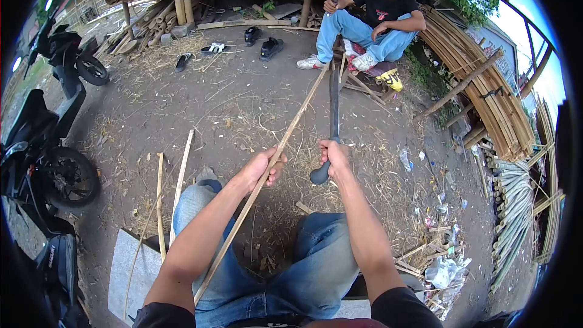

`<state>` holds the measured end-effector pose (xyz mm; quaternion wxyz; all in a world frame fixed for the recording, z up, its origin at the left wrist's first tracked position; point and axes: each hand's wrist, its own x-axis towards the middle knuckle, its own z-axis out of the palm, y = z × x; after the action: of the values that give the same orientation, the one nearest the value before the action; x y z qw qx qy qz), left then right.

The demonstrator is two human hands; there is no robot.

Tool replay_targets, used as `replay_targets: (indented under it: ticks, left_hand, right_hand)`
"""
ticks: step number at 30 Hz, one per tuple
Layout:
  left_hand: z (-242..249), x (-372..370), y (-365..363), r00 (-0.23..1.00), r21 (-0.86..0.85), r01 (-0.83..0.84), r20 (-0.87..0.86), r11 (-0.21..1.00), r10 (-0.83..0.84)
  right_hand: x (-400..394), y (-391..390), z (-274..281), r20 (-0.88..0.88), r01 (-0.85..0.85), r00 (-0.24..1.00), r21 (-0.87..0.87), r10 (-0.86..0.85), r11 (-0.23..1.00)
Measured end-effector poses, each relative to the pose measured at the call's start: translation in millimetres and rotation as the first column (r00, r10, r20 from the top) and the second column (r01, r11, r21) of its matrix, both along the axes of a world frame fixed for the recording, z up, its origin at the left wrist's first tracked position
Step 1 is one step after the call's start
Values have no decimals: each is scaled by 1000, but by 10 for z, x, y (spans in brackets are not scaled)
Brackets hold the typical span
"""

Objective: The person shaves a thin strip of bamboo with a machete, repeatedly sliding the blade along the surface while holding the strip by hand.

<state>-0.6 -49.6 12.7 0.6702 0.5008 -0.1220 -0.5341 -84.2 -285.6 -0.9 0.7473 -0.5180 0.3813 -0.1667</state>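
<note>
My left hand (265, 167) is closed round a long, thin bamboo strip (297, 118). The strip slants from beside my lap up toward the feet of the seated person. In my right hand (334, 157) is the dark handle of a machete, its long blade (335, 103) pointing away from me. The far ends of the strip and the blade come close together near a small wooden stand (358, 84); whether they touch cannot be made out. Two more bamboo strips (160, 197) lean beside my left knee.
Across from me sits a person (382, 18) gripping a long tool. Parked motorbikes (51, 176) stand at left. Bamboo bundles (516, 218) and long slats (480, 85) line the right side. Shoes (271, 48), shavings and plastic litter (445, 273) lie on the dirt.
</note>
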Motion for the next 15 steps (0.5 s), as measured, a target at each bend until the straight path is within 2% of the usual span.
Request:
replay_targets:
  ticks: [2, 3, 6, 7, 10, 11, 15]
  left_hand:
    - [109, -43, 55, 1000, -94, -21, 1, 995, 21]
    - [95, -50, 62, 997, -130, -52, -67, 990, 44]
    - [30, -119, 34, 990, -155, -114, -95, 981, 100]
    - [30, -133, 15, 984, -93, -119, -146, 989, 104]
    - [94, -176, -64, 997, -146, -71, -47, 987, 65]
    - [132, -186, -52, 997, -249, -53, -74, 967, 36]
    - [112, -90, -74, 999, -307, -14, -47, 952, 0]
  right_hand:
    - [38, 40, 47, -1, -7, 1000, 1, 7, 1000]
    - [38, 53, 66, -9, -6, 1000, -1, 6, 1000]
    - [46, 70, 117, -3, -12, 1000, -10, 12, 1000]
    - [25, 77, 121, -5, -11, 1000, -33, 11, 999]
    - [-28, 92, 186, -2, 4, 1000, -22, -4, 1000]
    - [-27, 74, 150, 6, 19, 1000, -28, -19, 999]
    - [-18, 59, 125, 31, 90, 996, -24, -89, 996]
